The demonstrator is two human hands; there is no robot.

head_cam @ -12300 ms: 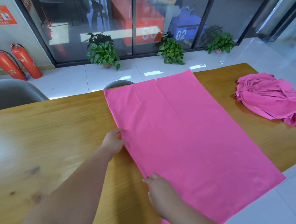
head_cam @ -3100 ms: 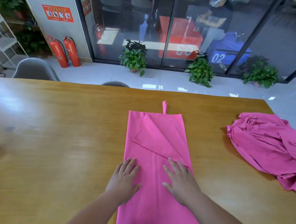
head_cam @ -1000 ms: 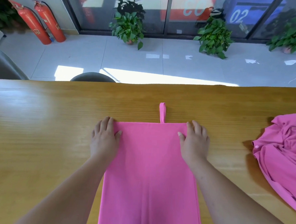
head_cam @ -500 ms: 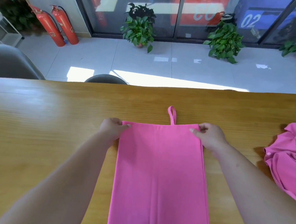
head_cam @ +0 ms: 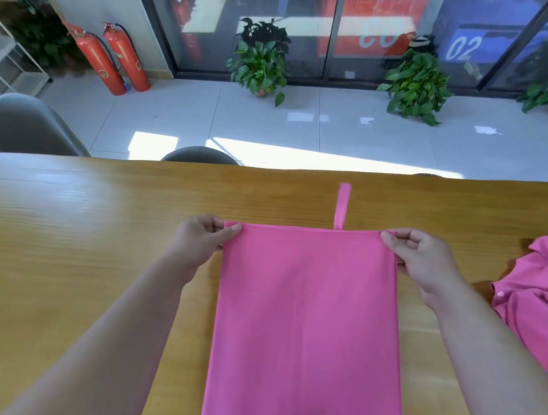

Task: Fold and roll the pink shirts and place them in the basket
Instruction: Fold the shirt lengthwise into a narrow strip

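A pink shirt (head_cam: 306, 320) lies folded into a long narrow strip down the middle of the wooden table (head_cam: 83, 245), reaching to the bottom of the view. A thin pink loop sticks out beyond its far edge. My left hand (head_cam: 201, 240) pinches the far left corner of the strip, and my right hand (head_cam: 417, 257) pinches the far right corner. The far edge is lifted slightly and curls over. A second pink shirt (head_cam: 534, 294) lies crumpled at the right edge of the table. No basket is in view.
Two grey chairs (head_cam: 26, 127) stand behind the table's far edge. Beyond are a tiled floor, potted plants (head_cam: 261, 64), two red fire extinguishers (head_cam: 112, 59) and a glass wall. Bare tabletop stretches to the left.
Half a second ago my hands held the far corners flat on the table. Now both pinch the corners and the far edge is raised and curling towards me.
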